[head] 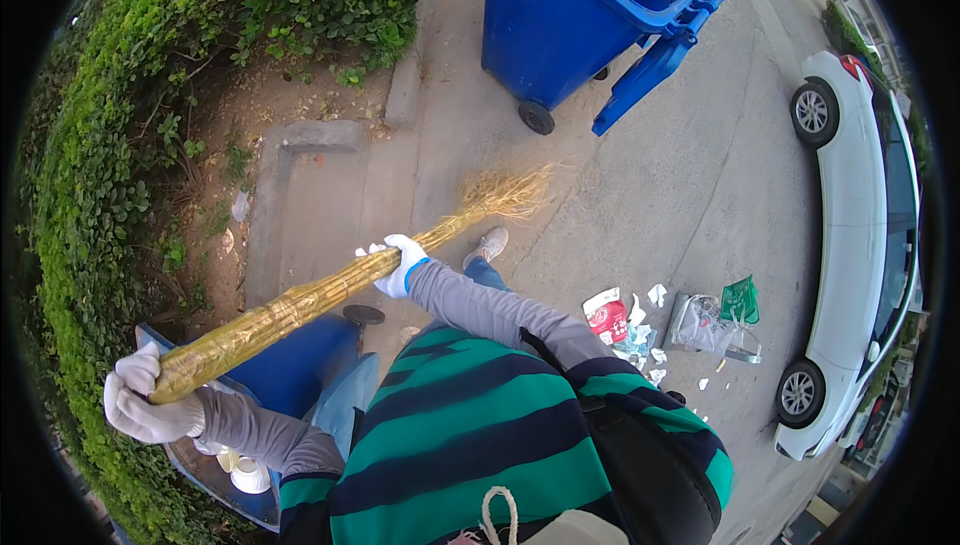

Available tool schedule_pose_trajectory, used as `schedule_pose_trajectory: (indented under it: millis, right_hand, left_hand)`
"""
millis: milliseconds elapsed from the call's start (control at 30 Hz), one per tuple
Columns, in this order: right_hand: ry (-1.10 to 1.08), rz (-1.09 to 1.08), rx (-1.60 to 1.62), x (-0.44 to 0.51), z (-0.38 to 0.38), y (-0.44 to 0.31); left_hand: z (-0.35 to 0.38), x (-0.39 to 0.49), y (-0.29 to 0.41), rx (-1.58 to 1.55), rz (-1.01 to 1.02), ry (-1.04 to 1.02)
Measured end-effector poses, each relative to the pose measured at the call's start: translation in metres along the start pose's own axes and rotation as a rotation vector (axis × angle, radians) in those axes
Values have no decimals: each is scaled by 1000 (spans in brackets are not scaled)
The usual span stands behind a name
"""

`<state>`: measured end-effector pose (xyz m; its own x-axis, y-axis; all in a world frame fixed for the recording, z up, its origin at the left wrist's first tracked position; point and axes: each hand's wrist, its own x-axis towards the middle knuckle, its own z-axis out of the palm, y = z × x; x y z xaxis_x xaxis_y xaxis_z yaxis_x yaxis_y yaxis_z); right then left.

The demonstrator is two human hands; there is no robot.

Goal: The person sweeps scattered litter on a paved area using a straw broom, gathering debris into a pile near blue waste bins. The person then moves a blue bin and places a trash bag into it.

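Observation:
A long twig broom stretches diagonally before me, its thick bound handle at the lower left and its splayed, slightly blurred bristles over the pavement. My left hand, in a white glove, wraps the butt end of the handle. Further down the shaft, my right hand grips it in a white glove with a blue cuff. One of my shoes is just below the bristles. To the right lies scattered litter: a red and white package, crumpled white tissues and a grey-white bag with a green bag against it.
A blue wheeled bin stands ahead with its lid hanging down. Another blue bin is close on my left, pale bowls inside. A concrete kerb borders the hedge. A white car is parked on the right.

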<state>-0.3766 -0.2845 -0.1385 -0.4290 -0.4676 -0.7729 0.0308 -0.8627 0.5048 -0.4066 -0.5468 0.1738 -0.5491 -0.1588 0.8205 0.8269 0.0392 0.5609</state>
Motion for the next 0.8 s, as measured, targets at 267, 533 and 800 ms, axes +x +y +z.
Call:
schedule_pose_trajectory:
  millis: [267, 533, 800]
  right_hand:
    - [-120, -101, -423, 56, 112, -132]
    - [12, -321, 192, -28, -57, -318]
    - [-26, -970, 664, -117, -239, -383]
  left_hand:
    - [172, -61, -23, 225, 172, 19]
    - [362, -96, -139, -422, -421, -412]
    - [480, -229, -95, -791, -602, -772]
